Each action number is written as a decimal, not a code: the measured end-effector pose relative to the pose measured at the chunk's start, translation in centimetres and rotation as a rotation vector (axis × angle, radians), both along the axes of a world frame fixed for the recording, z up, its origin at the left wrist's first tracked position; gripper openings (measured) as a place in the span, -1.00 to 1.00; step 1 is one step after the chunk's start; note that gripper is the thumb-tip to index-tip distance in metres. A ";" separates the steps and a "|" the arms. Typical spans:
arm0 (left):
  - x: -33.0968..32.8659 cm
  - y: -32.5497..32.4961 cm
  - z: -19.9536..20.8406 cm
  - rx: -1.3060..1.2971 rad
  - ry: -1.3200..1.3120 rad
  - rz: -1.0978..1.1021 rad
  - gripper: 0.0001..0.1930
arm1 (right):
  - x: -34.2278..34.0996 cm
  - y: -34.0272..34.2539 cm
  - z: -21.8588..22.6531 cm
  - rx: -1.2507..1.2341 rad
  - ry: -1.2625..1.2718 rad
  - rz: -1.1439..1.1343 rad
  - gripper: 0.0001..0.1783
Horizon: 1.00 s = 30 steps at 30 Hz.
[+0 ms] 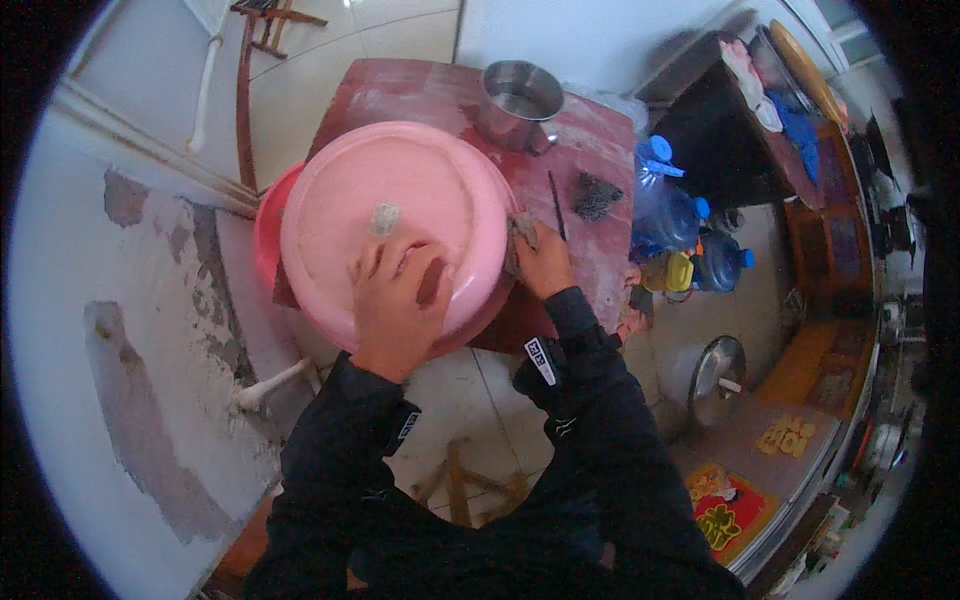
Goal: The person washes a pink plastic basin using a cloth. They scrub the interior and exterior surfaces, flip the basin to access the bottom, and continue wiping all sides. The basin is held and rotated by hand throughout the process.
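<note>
A pink plastic basin [330, 190] sits upside down on a worn red table [400, 85], with a small pale sticker on its bottom. My left hand [400, 300] rests on that upturned bottom, fingers apart and slightly bent, holding nothing. At the basin's right side, my right hand [545, 262] is closed on a greyish scrubbing cloth [523, 232], pressed to the outer wall; its exact kind is hard to make out. Right of it on the table lie a thin dark stick [556, 205] and a dark mesh scouring pad [596, 196].
Behind the basin stands a metal pot [520, 100] with a handle. A brighter pink basin [268, 225] shows past the left edge. Blue-capped water jugs [672, 215] stand on the floor to the right, near a round metal lid [716, 375]. A peeling wall [150, 400] is at left.
</note>
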<state>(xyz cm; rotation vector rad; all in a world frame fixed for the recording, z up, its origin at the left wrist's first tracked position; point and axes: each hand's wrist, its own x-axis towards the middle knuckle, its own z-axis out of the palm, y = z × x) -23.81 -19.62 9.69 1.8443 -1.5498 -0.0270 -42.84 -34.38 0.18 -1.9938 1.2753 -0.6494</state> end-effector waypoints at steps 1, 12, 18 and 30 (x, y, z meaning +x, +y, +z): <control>0.0 0.0 0.0 0.001 0.006 -0.002 -0.74 | -0.2 -0.4 0.1 0.009 -0.001 -0.010 -0.68; -0.1 0.1 0.4 0.034 -0.009 0.019 -0.76 | 5.1 -7.8 0.0 -0.039 -0.014 0.074 -0.65; -0.1 -0.2 0.1 0.014 -0.056 0.019 -0.74 | 1.0 -0.1 -0.4 -0.160 -0.046 -0.059 -0.71; 0.2 -0.5 -0.6 -0.034 -0.063 0.009 -0.76 | 0.2 17.3 0.2 0.098 -0.182 0.047 -0.60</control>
